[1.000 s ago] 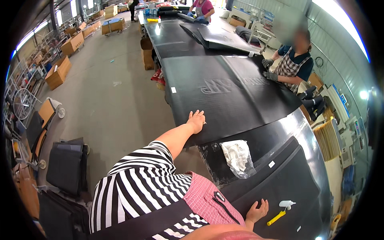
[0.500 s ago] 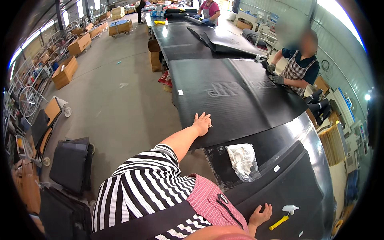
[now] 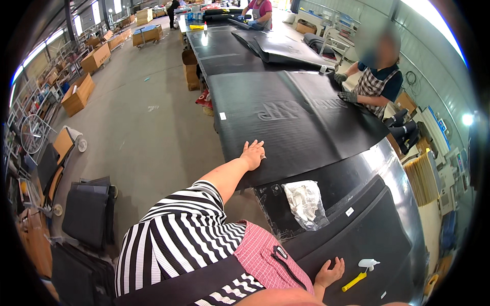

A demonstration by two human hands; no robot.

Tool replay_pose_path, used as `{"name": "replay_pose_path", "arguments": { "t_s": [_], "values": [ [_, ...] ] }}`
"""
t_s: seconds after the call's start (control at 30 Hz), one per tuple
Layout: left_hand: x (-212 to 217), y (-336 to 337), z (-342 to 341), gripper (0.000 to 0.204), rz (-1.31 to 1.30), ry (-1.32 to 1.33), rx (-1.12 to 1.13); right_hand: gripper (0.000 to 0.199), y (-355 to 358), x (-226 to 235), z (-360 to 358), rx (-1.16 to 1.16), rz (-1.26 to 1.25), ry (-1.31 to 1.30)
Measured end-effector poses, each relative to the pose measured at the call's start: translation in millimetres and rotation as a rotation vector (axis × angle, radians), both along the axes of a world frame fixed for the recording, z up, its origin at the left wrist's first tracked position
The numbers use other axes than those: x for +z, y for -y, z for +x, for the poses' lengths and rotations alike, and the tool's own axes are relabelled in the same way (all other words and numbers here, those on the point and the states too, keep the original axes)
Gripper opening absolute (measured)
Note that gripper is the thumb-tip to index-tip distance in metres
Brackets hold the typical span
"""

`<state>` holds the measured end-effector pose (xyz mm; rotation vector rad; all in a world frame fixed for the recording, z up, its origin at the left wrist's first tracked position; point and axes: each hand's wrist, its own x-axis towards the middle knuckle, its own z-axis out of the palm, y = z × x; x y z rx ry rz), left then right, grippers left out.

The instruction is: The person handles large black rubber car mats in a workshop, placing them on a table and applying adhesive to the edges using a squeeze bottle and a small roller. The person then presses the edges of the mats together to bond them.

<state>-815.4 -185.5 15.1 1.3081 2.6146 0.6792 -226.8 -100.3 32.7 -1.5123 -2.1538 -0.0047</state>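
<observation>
Neither hand has a grip on anything: your left hand [image 3: 253, 153] lies flat, fingers spread, on the near edge of the large black ribbed sheet [image 3: 291, 122], and your right hand [image 3: 329, 273] rests open on the dark panel [image 3: 372, 239] lower down the desk [image 3: 403, 168]. That sheet covers the middle of the desk, with a co-worker's gloved hand [image 3: 348, 96] at its far side. You seem to be steadying or smoothing it flat. A next move would call for an even palm push along the edge, keeping clear of the clear plastic bag [image 3: 305, 204] and the yellow-handled tool [image 3: 356, 280] beside your right hand.
</observation>
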Motion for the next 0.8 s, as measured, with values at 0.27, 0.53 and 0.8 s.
{"name": "replay_pose_path", "arguments": {
  "t_s": [0.27,0.53,0.8],
  "values": [
    [-13,0,1,0.013,0.059,0.061,0.024,0.035,-1,-2,2,-0.009,0.003,0.003],
    [-13,-1,-1,0.015,0.065,0.060,0.015,0.033,-2,-2,-1,0.002,0.026,0.006],
    [-11,-3,-3,0.015,0.125,0.089,0.067,0.033,0,2,-3,-0.009,0.018,-0.012]
  ]
}}
